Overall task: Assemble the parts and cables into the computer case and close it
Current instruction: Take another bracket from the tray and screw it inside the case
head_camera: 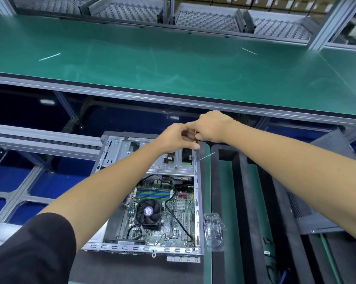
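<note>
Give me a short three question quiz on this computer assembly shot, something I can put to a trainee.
1. True or false: the computer case has its side panel fitted.
2. Which is nearer the person: the CPU fan or the drive cage?
3. Where do the left hand and right hand meet?

Key: 1 false, it is open. 2 the CPU fan. 3 at the case's far right corner, round a small orange item.

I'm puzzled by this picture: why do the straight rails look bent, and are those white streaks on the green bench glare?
Head view: the wide-angle lens bows the bench edge; the white streaks look like reflected lights; the hands are slightly soft.
</note>
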Demonstrator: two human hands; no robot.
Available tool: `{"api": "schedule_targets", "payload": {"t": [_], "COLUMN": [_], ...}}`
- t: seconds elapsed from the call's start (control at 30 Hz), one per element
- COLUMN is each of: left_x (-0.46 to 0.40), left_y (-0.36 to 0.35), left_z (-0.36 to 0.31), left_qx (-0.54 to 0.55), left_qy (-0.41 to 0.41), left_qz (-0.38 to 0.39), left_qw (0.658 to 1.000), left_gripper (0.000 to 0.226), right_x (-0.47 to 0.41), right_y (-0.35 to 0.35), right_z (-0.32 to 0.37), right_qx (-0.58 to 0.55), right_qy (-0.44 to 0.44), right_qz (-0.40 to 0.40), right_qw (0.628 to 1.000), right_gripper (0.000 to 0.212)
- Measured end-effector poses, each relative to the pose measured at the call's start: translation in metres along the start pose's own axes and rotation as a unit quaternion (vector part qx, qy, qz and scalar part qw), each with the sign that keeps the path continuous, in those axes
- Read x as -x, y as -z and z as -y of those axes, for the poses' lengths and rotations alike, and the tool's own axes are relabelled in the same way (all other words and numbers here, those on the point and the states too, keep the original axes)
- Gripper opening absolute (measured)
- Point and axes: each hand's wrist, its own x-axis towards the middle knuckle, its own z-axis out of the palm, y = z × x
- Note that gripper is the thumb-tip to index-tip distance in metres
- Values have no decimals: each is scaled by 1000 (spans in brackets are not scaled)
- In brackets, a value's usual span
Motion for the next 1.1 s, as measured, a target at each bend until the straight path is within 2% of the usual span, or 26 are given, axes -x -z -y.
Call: {"api": "schedule_targets", "payload": {"t": [0.1, 0.17, 0.27, 0.33, 0.43, 0.57, 0.7, 0.73, 0.8, 0.9, 1.0, 1.1], "left_x": [-2, -2, -3, -5, -6, -8, -13, -14, -14, -11, -9, -8], "left_y": [-17, -26, -21, -14, -10, -4, -11, -14, -17, -14, -8, -3], "left_z": [-6, -4, 2, 5, 7, 7, 1, 2, 4, 6, 12, 22], "left_qx": [-50, -39, -23, -35, -38, -6, -49, -46, -34, -32, -23, 13], "left_qy": [10, -5, -16, -17, -17, -20, 6, -1, -32, -52, -43, -38], "left_qz": [-79, -92, -62, -32, 12, 16, -74, -76, -51, -4, 14, 25], "left_qw": [996, 995, 998, 999, 999, 1000, 996, 996, 998, 998, 999, 999], "left_gripper": [35, 33, 27, 26, 19, 20, 29, 29, 28, 24, 17, 21], "right_x": [2, 3, 6, 6, 5, 2, 1, 1, 3, 7, 4, -4], "right_y": [-2, -6, -6, -4, -1, -5, -11, -12, -11, -8, -6, -5], "right_z": [-3, -4, -7, -10, -10, -7, -2, -2, -4, -9, -11, -5], "right_qx": [10, -1, -35, -31, -33, -99, -147, -159, -166, -120, -35, -62], "right_qy": [-24, -23, 1, 36, 74, 23, -37, -54, -70, -1, 96, 104], "right_qz": [13, 22, 9, -1, 32, 21, 25, 29, 47, 52, 29, 22], "right_qw": [1000, 999, 999, 999, 996, 995, 988, 985, 983, 991, 994, 992], "right_gripper": [16, 14, 11, 18, 30, 32, 15, 10, 12, 27, 26, 23]}}
